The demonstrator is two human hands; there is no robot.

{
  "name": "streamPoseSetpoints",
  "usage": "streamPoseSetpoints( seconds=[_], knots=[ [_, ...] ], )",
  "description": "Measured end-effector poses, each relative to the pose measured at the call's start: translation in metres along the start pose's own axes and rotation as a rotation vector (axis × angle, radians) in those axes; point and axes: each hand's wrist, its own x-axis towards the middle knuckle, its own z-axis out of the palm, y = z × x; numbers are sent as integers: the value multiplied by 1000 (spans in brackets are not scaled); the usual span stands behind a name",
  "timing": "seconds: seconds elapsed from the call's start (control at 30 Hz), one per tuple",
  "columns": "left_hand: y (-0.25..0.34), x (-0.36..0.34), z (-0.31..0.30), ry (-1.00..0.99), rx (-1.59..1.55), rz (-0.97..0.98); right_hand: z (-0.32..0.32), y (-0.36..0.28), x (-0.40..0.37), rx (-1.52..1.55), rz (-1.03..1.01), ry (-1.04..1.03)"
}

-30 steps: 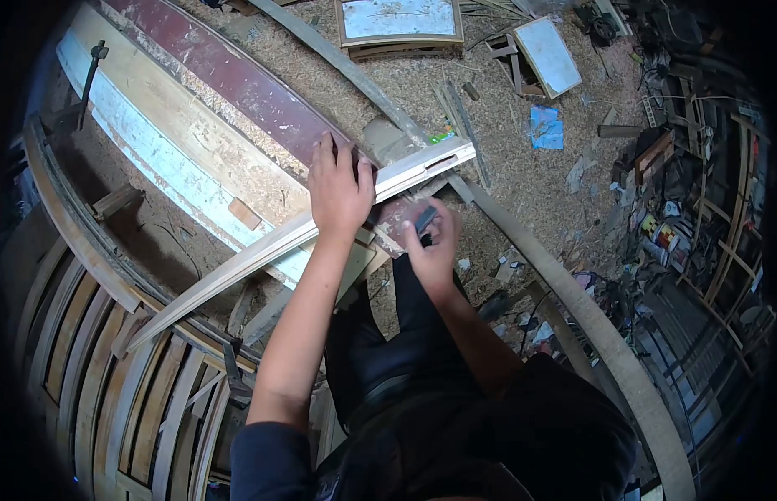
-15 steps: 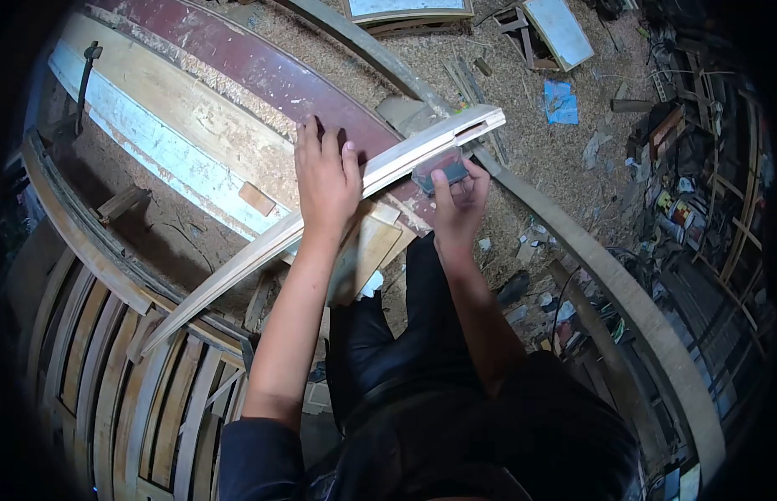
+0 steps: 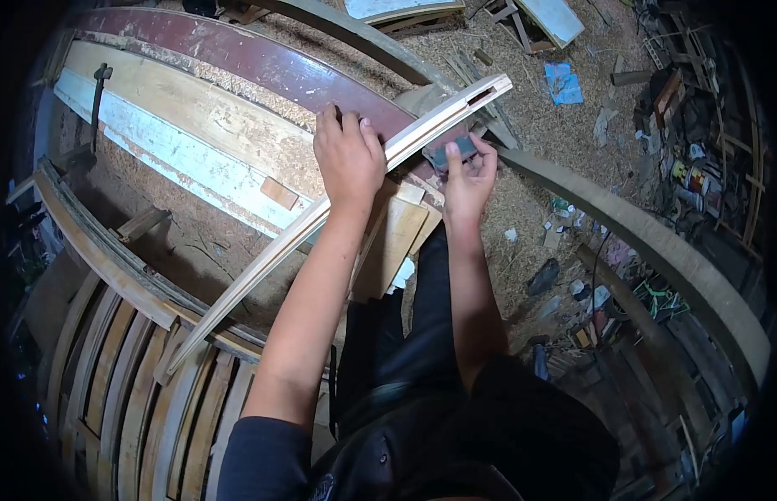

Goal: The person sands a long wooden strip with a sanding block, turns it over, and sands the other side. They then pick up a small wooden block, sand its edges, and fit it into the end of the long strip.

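Observation:
A long pale wooden strip (image 3: 263,265), with a slot cut in its far-right end, slants across the bench in the head view. My left hand (image 3: 349,163) lies across its middle, the fingers curled over the far edge and gripping it. In my right hand (image 3: 468,182), a dark, reddish-edged piece of sandpaper (image 3: 449,153) is pinched between thumb and fingers. It sits against or very close to the strip's near side, below the slotted end; exact contact cannot be made out.
Pale and maroon boards (image 3: 238,52) lie behind the strip, with a hammer (image 3: 99,96) at the left. A small wood block (image 3: 279,193) rests on the boards. Slatted wood (image 3: 125,367) stands lower left. A curved beam (image 3: 630,221) crosses the shaving-covered floor at the right.
The whole view has shifted a little. The sandpaper in my right hand has slid slightly along the strip, away from its slotted end. My left hand keeps its grip on the strip.

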Motion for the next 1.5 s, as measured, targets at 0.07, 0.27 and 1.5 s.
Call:
streamPoseSetpoints(
  seconds=[0.07,0.27,1.5],
  knots=[
    [-2,-1,1,-9,-4,8,-2,9,-6,11,-93,6],
    [-2,-2,1,-5,-17,17,6,-15,15,34,-84,-71],
    [-1,-4,2,-2,49,-63,-6,-63,12,-917,-853,-433]
  ],
)
